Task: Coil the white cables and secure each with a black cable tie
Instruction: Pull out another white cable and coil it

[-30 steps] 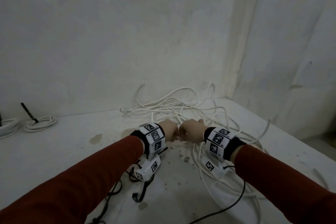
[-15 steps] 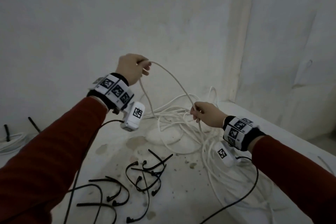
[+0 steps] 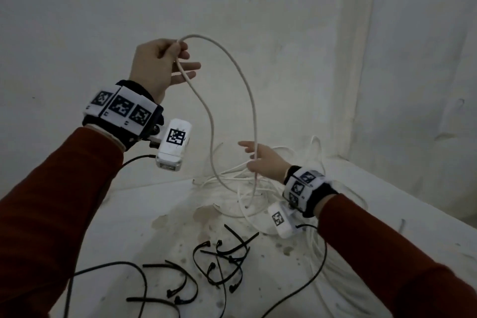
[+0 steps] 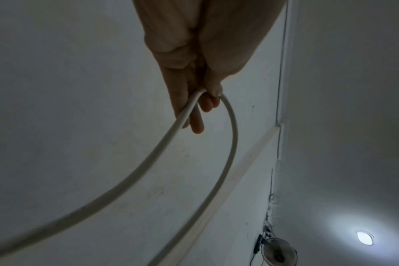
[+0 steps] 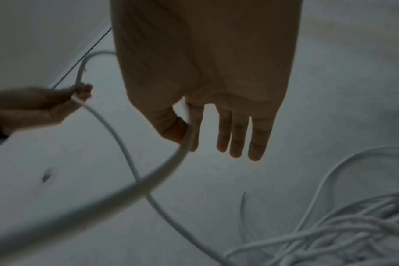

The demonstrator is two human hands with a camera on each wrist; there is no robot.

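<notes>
My left hand [image 3: 165, 59] is raised high and pinches a white cable [image 3: 247, 90] at the top of a tall loop; the left wrist view shows thumb and fingers [image 4: 207, 93] closed on the cable [image 4: 233, 144]. Lower down, my right hand [image 3: 260, 160] holds the same cable loosely between thumb and forefinger [image 5: 189, 135], other fingers straight. The loop hangs into a tangled white cable pile [image 3: 258, 188] on the table, also seen in the right wrist view [image 5: 330, 225]. Several black cable ties [image 3: 222, 255] lie loose in front of the pile.
The white, stained table [image 3: 154, 201] meets the wall behind and a corner on the right. Black camera leads [image 3: 304, 292] trail from both wrists across the table. A wall fan [image 4: 278, 250] and a ceiling light [image 4: 365, 237] show in the left wrist view.
Both hands were together low over the table. My left hand has lifted the cable high, the loop has grown, and my right hand's fingers have straightened along the cable.
</notes>
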